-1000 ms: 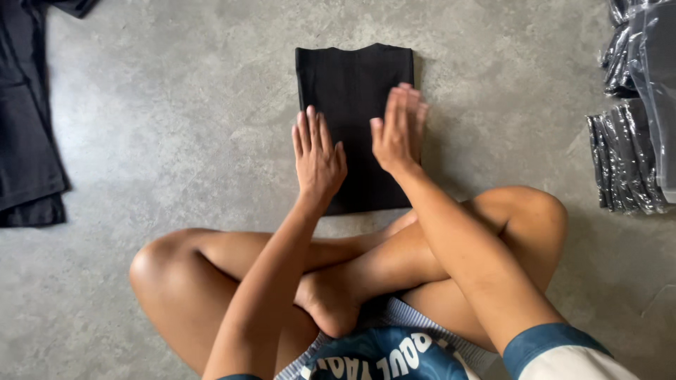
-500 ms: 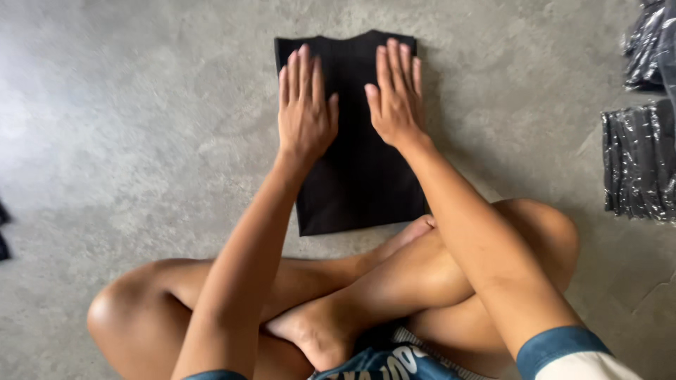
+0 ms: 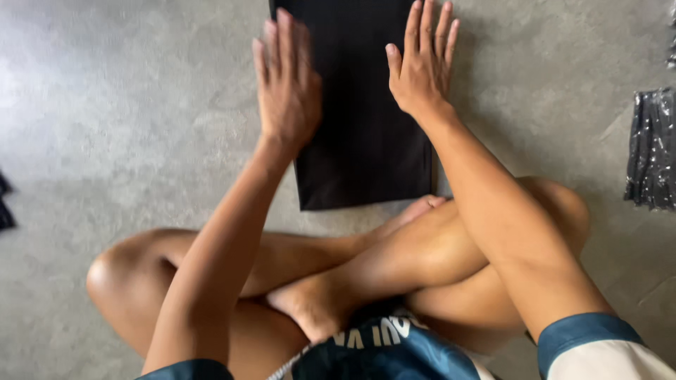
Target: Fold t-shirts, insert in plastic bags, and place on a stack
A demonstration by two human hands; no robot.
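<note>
Pressing flat on black cloth (image 3: 359, 127)

I sit on a bare grey concrete floor (image 3: 127, 127), mottled and faintly scuffed, evenly lit with soft light. At the right edge lies a stack of black packets in shiny plastic (image 3: 651, 148). A scrap of dark cloth (image 3: 4, 204) shows far left.

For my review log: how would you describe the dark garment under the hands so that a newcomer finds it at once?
On the grey concrete floor, just beyond the person's crossed legs, lies a folded black cloth, a flat rectangle. The left hand and right hand press flat on it. Unlike the shiny black wrapped packs at right, it is matte and unwrapped.
</note>
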